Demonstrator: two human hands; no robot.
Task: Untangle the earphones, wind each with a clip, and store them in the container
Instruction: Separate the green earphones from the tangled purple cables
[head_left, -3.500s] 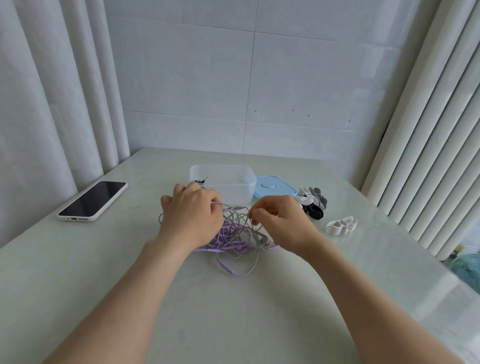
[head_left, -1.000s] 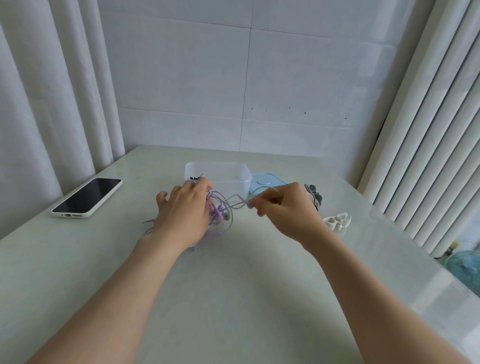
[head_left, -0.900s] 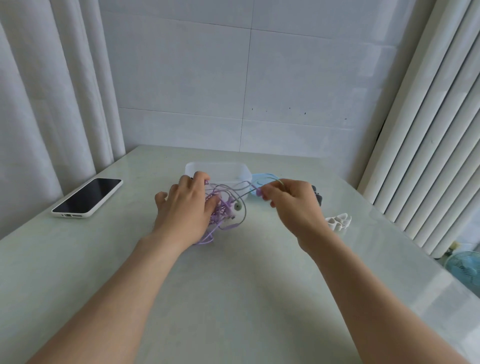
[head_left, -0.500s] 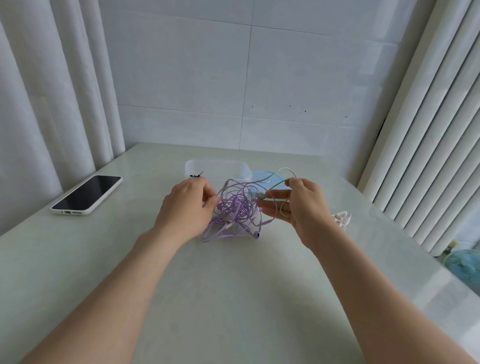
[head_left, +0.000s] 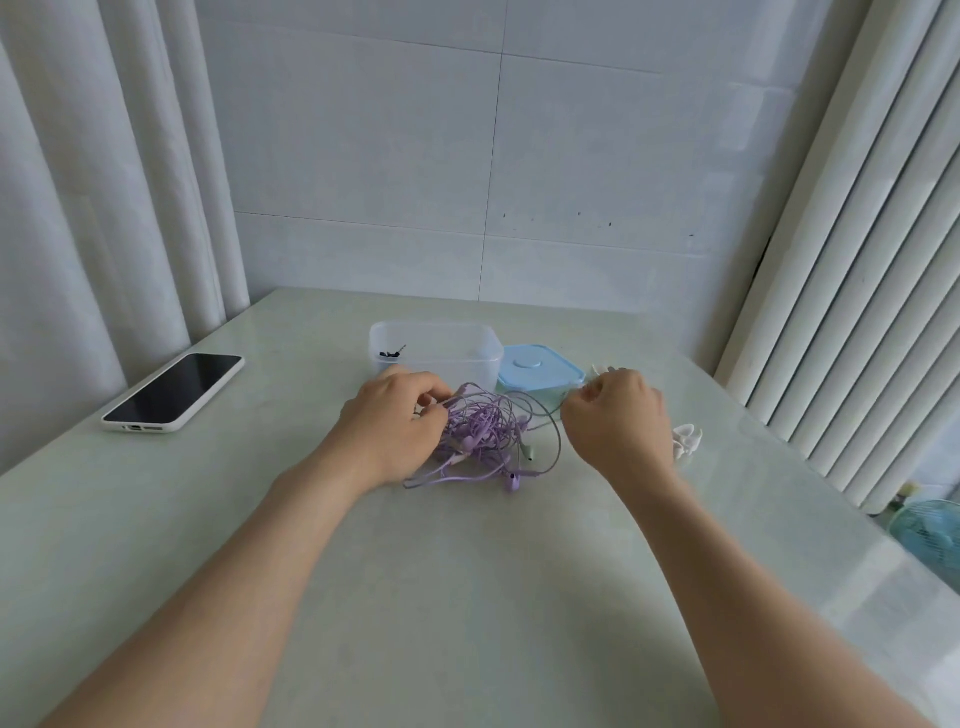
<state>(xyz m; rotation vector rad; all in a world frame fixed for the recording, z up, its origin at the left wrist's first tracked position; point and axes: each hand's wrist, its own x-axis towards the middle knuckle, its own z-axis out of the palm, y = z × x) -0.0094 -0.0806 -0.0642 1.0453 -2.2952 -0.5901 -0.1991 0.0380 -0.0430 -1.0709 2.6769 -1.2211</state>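
left hand (head_left: 395, 421): knuckles up from where I'm watching, fingers curled into the left edge of the earphones (head_left: 485, 434) and gripping a few purple strands.
right hand (head_left: 615, 421): balled up loosely, thumb and fingers pinching one pale cord that runs out of the right side of the bundle. The hand is raised a bit off the desk (head_left: 467, 597) and the cord looks stretched between it and the pile.
earphones: one messy knot, mostly purple with a paler greyish-green cord looped through it. It sits on the desk between my two hands, just in front of the container. A green earbud (head_left: 529, 453) pokes out at the right of the knot and a purple earbud (head_left: 511, 483) lies at the near edge.
container (head_left: 436, 345): clear plastic tub, open, right behind the tangle. There's a small black bit (head_left: 390, 353) inside at its left end; can't make out what it is.
lid (head_left: 537, 366): light blue, lying flat against the tub's right side.
clips (head_left: 685, 441): a white clump to the right of my right hand, partly hidden by the wrist. Something white also peeks out behind the knuckles, too covered to tell.
phone (head_left: 174, 392): screen dark, white case, far left of the desk, well apart from everything else.
fan (head_left: 930, 535): teal, down off the desk at bottom right.
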